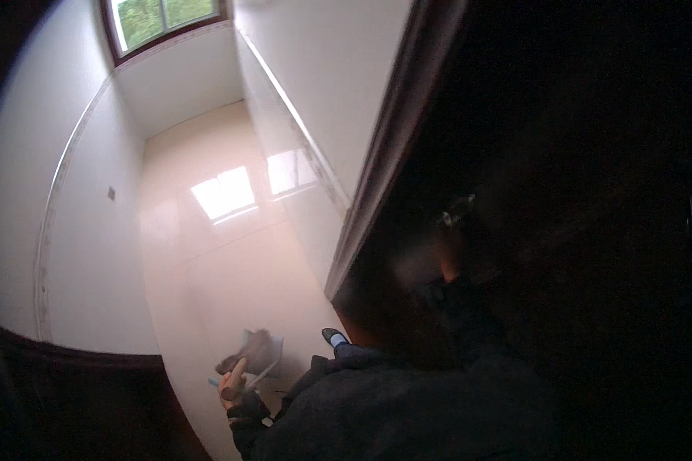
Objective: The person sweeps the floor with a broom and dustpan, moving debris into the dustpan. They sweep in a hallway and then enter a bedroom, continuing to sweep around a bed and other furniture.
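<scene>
At the lower left, my left hand (234,385) is closed around the handle of a broom, with the round handle end showing at the fist. Below it are the brown bristles of the broom head (256,348), over a grey-blue dustpan (274,352). A pale dustpan handle (261,377) slants up to the same hand. My right hand (447,262) reaches into deep shadow on the right, at a dark door (553,173). Close to its fingers a metal door handle (455,213) glints. Darkness and blur hide whether the fingers grip it.
A dark wooden door frame (380,155) rises beside the door. Beyond it, glossy beige floor tiles (225,276) run between white walls (101,259) to a window (164,23). My shoe (330,335) is on the floor near the frame's base. Dark wood (92,397) fills the lower left.
</scene>
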{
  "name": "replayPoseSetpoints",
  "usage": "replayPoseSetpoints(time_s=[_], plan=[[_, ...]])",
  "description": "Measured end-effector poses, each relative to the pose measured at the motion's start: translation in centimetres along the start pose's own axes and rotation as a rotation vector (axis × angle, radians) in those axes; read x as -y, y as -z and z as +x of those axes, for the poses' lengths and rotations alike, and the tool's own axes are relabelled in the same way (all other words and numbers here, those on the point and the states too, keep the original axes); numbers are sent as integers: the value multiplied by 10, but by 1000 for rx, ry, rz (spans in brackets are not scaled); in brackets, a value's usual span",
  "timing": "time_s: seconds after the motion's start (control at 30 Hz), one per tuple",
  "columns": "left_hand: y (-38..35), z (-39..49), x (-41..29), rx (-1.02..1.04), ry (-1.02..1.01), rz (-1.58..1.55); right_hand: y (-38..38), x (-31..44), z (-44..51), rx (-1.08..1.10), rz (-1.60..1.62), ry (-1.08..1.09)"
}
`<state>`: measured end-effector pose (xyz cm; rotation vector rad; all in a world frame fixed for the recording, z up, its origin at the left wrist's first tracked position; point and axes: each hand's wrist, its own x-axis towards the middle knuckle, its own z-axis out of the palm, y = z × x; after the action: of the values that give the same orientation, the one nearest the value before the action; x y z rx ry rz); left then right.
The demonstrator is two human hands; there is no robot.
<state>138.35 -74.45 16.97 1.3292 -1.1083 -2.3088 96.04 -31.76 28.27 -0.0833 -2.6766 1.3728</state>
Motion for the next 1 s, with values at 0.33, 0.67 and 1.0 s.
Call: replayPoseSetpoints(time_s=[0.33, 0.67, 1.0], plan=[[21, 10, 22, -163, -5, -8, 18, 40, -50, -218, -242, 311], [19, 17, 34, -331, -56, -283, -154, 160, -194, 1448, 27, -33], [41, -2, 66, -298, -171, -110, -257, 205, -352, 2297, 154, 591]])
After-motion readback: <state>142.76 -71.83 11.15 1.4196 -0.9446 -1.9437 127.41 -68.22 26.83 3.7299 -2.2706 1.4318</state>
